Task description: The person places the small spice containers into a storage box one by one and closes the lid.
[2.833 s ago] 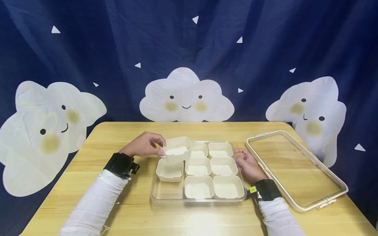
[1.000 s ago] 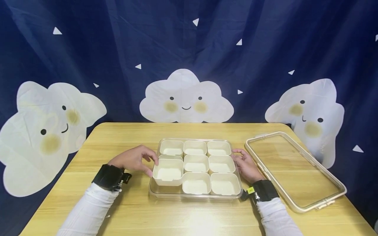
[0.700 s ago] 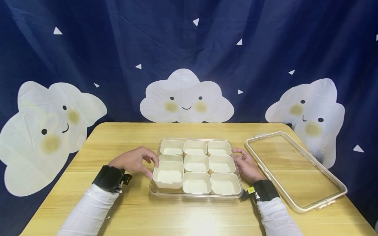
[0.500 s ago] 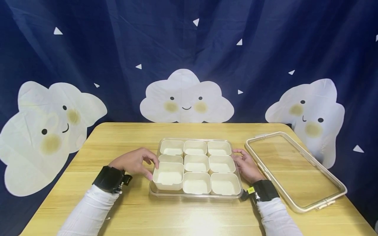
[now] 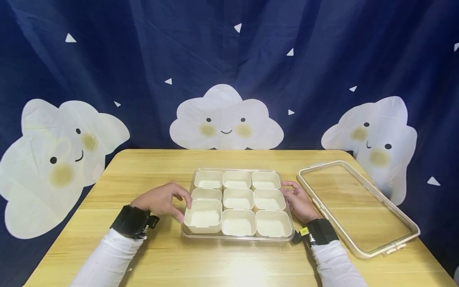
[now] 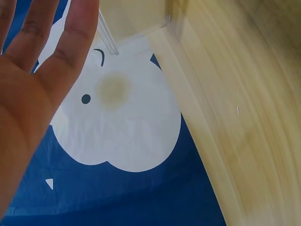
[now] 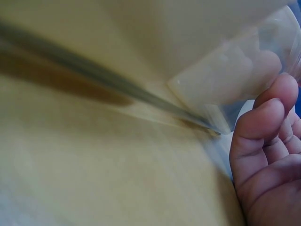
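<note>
In the head view my left hand (image 5: 165,200) pinches the left rim of a small cream box (image 5: 203,226), at the near left corner of a clear tray (image 5: 236,238). Several matching boxes, such as the middle one (image 5: 238,198), fill the rest of the tray in rows. The fingertips of my right hand (image 5: 298,202) rest against the tray's right wall. From the right wrist, the right hand (image 7: 268,155) shows its fingertips touching the clear wall. The left wrist view catches the left palm and fingers (image 6: 56,61), fingertips cut off, beside a tray corner (image 6: 165,21).
A clear lid with a cream frame (image 5: 342,236) lies slanted at the right of the wooden table (image 5: 161,259). Behind the table's far edge hangs a dark blue curtain (image 5: 143,56) printed with white clouds.
My left hand has brought the small box from over the tray's left rows toward me and lowered it into the near left corner. The right hand has stayed at the tray's side.
</note>
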The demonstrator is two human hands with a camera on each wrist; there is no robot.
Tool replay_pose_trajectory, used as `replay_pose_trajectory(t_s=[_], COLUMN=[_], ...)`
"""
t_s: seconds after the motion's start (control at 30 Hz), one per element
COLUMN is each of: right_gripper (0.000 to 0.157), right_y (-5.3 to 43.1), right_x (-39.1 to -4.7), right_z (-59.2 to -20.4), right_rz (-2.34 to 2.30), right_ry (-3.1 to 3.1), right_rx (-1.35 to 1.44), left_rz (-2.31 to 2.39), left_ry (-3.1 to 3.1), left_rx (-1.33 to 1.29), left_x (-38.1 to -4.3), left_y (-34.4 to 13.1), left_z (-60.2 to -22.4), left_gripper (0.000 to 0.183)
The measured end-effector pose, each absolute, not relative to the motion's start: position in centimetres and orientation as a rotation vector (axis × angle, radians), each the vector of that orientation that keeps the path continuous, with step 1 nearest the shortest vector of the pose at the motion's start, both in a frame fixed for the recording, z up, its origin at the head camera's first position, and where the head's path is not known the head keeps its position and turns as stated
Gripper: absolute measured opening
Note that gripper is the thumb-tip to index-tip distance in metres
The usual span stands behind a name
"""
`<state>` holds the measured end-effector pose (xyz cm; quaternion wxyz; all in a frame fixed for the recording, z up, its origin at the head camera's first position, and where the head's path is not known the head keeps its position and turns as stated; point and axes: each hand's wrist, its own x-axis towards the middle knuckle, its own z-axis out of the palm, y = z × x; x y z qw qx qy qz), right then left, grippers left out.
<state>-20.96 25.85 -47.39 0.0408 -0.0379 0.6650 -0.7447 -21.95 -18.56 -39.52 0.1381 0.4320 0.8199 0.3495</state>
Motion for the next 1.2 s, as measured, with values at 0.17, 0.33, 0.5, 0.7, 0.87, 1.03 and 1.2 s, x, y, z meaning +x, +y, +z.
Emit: replay_pose_trajectory(t_s=[0.17, 0.33, 0.5, 0.7, 0.87, 1.03, 1.2], right_gripper=[0.031, 0.032, 0.027, 0.03, 0.028, 0.025, 0.02], right_y=[25.9, 25.7, 25.7, 25.9, 25.9, 25.9, 25.8], right_x=[-21.0, -21.1, -21.1, -21.0, -21.0, -21.1, -21.1], right_z=[-47.5, -47.6, -47.5, -47.5, -47.5, -47.6, -47.5], right_rz=[-2.298, -2.307, -2.319, -2.316, -2.32, -2.336, -2.33], right_ry=[2.016, 2.01, 2.002, 2.0, 1.991, 1.977, 1.986], right_rx=[-0.119, -0.123, -0.15, -0.15, -0.13, -0.123, -0.106], left_rz=[0.989, 1.019, 0.999, 0.958, 0.953, 0.944, 0.934], left_ry=[2.391, 2.355, 2.383, 2.433, 2.438, 2.448, 2.467], left_rx=[1.258, 1.318, 1.307, 1.302, 1.316, 1.374, 1.434], left_x=[-21.9, -21.9, -21.9, -21.8, -21.7, -21.8, -21.9], left_y=[-18.7, -18.9, -18.7, -18.4, -18.3, -18.1, -18.0], left_z=[-39.7, -39.8, -40.2, -40.5, -40.5, -41.0, -41.4], left_gripper=[0.028, 0.029, 0.03, 0.03, 0.03, 0.03, 0.031])
